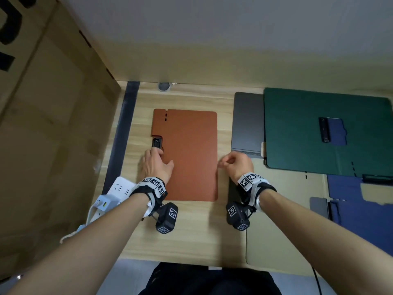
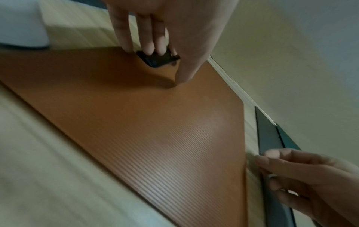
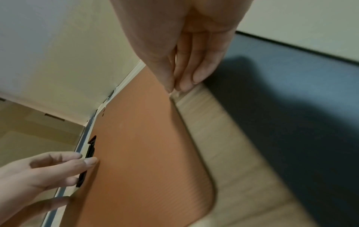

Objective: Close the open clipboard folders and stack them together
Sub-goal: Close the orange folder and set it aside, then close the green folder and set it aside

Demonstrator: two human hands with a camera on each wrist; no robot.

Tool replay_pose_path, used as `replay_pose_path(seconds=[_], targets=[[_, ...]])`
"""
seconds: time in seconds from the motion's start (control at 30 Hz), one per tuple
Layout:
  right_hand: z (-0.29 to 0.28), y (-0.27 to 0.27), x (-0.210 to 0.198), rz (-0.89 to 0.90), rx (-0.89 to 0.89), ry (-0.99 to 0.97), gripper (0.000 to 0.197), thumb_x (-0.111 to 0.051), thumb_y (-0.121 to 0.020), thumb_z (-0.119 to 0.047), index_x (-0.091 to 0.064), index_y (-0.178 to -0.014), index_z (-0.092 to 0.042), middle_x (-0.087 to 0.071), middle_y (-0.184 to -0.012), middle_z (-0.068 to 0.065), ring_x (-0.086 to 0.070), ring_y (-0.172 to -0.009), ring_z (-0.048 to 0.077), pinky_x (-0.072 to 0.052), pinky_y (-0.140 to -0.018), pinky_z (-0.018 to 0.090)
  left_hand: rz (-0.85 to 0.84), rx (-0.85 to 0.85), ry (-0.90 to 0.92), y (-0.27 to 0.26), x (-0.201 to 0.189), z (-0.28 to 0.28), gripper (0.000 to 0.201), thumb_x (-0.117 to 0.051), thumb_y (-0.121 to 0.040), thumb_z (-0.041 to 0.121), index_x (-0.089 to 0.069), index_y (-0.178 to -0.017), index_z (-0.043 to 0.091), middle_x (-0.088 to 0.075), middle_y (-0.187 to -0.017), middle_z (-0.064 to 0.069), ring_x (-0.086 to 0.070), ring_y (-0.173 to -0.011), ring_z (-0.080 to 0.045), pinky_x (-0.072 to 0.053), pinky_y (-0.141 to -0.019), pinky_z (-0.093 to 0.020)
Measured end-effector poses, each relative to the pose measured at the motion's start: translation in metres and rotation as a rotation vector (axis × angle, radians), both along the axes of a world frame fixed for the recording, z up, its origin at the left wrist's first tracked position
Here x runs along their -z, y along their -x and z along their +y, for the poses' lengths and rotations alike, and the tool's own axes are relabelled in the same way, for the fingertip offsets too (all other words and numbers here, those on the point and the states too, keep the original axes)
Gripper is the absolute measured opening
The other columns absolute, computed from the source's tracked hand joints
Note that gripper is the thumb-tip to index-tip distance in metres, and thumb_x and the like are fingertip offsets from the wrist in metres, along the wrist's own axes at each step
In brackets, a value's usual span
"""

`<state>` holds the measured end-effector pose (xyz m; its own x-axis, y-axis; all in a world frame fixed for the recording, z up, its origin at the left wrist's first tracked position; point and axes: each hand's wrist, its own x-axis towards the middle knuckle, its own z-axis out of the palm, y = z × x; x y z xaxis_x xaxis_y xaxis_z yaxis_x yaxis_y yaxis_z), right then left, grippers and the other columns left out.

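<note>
An orange clipboard folder (image 1: 189, 158) (image 2: 147, 122) (image 3: 139, 153) lies closed and flat on the wooden table (image 1: 187, 231). My left hand (image 1: 158, 153) (image 2: 159, 61) rests at its left edge, fingers straight on the black clip (image 1: 157, 143) (image 2: 157, 60) and thumb pressing the cover. My right hand (image 1: 225, 163) (image 3: 180, 87) hovers just off the folder's right edge, loosely curled with thumb and fingertips close together, holding nothing. A green folder (image 1: 327, 133) lies open at the right, over a grey one (image 1: 247, 122). A blue folder (image 1: 361, 213) lies open below it.
A large cardboard box (image 1: 53, 124) stands along the left side. A white power strip (image 1: 116, 193) with a cable lies by my left wrist. A cream sheet (image 1: 276, 241) lies under my right forearm. The wall closes the table's far edge.
</note>
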<state>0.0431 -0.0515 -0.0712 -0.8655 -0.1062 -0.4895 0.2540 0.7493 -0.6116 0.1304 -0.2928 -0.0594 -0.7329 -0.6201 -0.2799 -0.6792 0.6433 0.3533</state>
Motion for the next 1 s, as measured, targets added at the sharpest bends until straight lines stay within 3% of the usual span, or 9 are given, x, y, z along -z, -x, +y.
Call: replay_pose_path(seconds=[0.17, 0.5, 0.7, 0.77, 0.83, 0.87, 0.93, 1.0], targets=[[0.058, -0.008, -0.001, -0.002, 0.144, 0.152, 0.013, -0.077, -0.079, -0.018, -0.067, -0.070, -0.022, -0.072, -0.071, -0.004, -0.071, -0.066, 0.014, -0.061, -0.074, 0.041, 0.031, 0.093, -0.165, 0.019, 0.000, 0.067, 0.033, -0.068, -0.083, 0.030, -0.053, -0.112, 0.023, -0.059, -0.109, 0.004, -0.058, -0.102, -0.019, -0.052, -0.083, -0.038], [0.257, -0.012, -0.011, 0.020, 0.389, 0.128, 0.015, -0.074, -0.075, -0.013, -0.066, -0.066, -0.023, -0.073, -0.068, 0.000, -0.072, -0.065, 0.024, -0.061, -0.074, 0.045, 0.061, 0.278, -0.279, 0.067, -0.007, 0.248, 0.032, -0.065, -0.083, 0.021, -0.056, -0.113, 0.019, -0.060, -0.112, 0.001, -0.061, -0.100, -0.021, -0.050, -0.084, -0.034], [0.366, 0.017, -0.014, -0.007, 0.499, 0.133, 0.019, -0.073, -0.080, -0.010, -0.064, -0.069, -0.021, -0.069, -0.069, 0.001, -0.069, -0.066, 0.023, -0.061, -0.075, 0.047, 0.047, 0.359, -0.219, 0.090, -0.017, 0.328, 0.034, -0.064, -0.084, 0.018, -0.056, -0.117, 0.018, -0.058, -0.121, -0.002, -0.057, -0.112, -0.023, -0.048, -0.090, -0.034], [0.392, 0.030, -0.015, 0.032, 0.516, 0.127, 0.018, -0.072, -0.081, -0.011, -0.063, -0.070, -0.022, -0.068, -0.069, -0.002, -0.068, -0.067, 0.024, -0.061, -0.071, 0.041, 0.025, 0.422, -0.177, 0.097, -0.017, 0.344, 0.035, -0.064, -0.084, 0.018, -0.055, -0.118, 0.018, -0.056, -0.122, -0.002, -0.054, -0.115, -0.022, -0.047, -0.092, -0.034], [0.413, 0.043, -0.020, 0.107, 0.483, 0.027, 0.012, -0.070, -0.083, -0.012, -0.065, -0.078, -0.023, -0.067, -0.078, -0.004, -0.065, -0.077, 0.021, -0.057, -0.071, 0.031, 0.012, 0.504, -0.100, 0.107, -0.015, 0.357, 0.039, -0.064, -0.083, 0.018, -0.054, -0.121, 0.018, -0.053, -0.126, -0.002, -0.049, -0.121, -0.024, -0.045, -0.093, -0.036], [0.422, 0.050, -0.019, 0.174, 0.441, -0.060, 0.012, -0.069, -0.082, -0.013, -0.067, -0.086, -0.024, -0.068, -0.090, -0.003, -0.062, -0.090, 0.020, -0.053, -0.079, 0.030, -0.001, 0.558, -0.061, 0.112, -0.013, 0.361, 0.045, -0.064, -0.082, 0.018, -0.052, -0.126, 0.018, -0.049, -0.133, -0.002, -0.045, -0.126, -0.025, -0.044, -0.096, -0.037], [0.440, 0.061, -0.014, 0.299, 0.304, -0.189, 0.031, -0.067, -0.082, -0.013, -0.066, -0.112, -0.020, -0.060, -0.121, 0.001, -0.047, -0.119, 0.023, -0.042, -0.099, 0.034, -0.084, 0.684, 0.000, 0.122, -0.008, 0.369, 0.065, -0.063, -0.082, 0.015, -0.040, -0.143, 0.019, -0.030, -0.154, -0.006, -0.028, -0.142, -0.029, -0.038, -0.109, -0.041], [0.453, 0.068, -0.004, 0.299, 0.155, -0.215, 0.053, -0.064, -0.086, -0.015, -0.051, -0.137, -0.014, -0.044, -0.147, 0.006, -0.033, -0.137, 0.028, -0.029, -0.114, 0.037, -0.235, 0.768, 0.048, 0.128, -0.003, 0.374, 0.078, -0.058, -0.085, 0.011, -0.023, -0.153, 0.021, -0.007, -0.164, -0.007, -0.010, -0.150, -0.030, -0.030, -0.116, -0.045]])
